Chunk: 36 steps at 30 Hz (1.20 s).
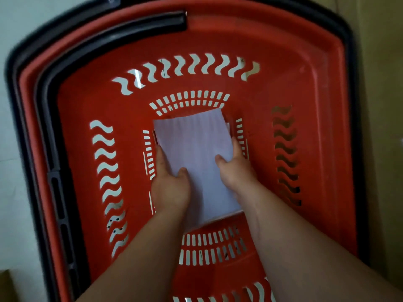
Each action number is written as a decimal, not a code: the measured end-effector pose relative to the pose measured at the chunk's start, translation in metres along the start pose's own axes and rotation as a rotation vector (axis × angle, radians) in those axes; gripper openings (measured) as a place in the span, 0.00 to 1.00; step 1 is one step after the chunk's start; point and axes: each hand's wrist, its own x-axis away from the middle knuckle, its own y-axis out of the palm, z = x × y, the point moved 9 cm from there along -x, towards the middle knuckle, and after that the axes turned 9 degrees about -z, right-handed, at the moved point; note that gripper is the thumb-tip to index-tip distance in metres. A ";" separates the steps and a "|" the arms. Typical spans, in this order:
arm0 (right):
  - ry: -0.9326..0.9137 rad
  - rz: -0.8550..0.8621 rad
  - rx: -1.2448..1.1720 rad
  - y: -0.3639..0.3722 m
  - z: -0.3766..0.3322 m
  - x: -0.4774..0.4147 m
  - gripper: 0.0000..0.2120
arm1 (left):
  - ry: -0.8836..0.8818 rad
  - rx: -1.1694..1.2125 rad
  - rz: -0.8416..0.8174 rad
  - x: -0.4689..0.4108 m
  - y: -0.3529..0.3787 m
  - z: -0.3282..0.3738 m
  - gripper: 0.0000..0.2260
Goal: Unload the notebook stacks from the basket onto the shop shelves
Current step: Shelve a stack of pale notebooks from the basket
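A stack of white notebooks [194,153] lies at the bottom of the red plastic basket [316,105], seen from straight above. My left hand [169,188] grips the stack's left edge, thumb on top and fingers curled under the side. My right hand [236,168] grips the right edge the same way, thumb lying on the top cover. Both forearms reach down into the basket from the lower edge of the view. The stack's thickness is hidden from this angle.
The basket has black folded handles [104,38] lying along its rim and slotted walls. It stands on a pale floor [13,149]. A brownish surface [383,105] runs along the right side.
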 end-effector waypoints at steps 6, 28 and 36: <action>0.073 0.055 -0.026 -0.013 -0.008 0.069 0.39 | 0.024 0.029 -0.125 0.052 -0.037 0.032 0.34; -0.254 0.309 -0.516 -0.159 -0.174 0.621 0.41 | 0.673 -0.037 -0.598 0.525 -0.311 0.299 0.32; -0.412 0.294 -0.783 -0.201 -0.155 0.734 0.33 | 0.750 0.050 -0.754 0.647 -0.304 0.330 0.33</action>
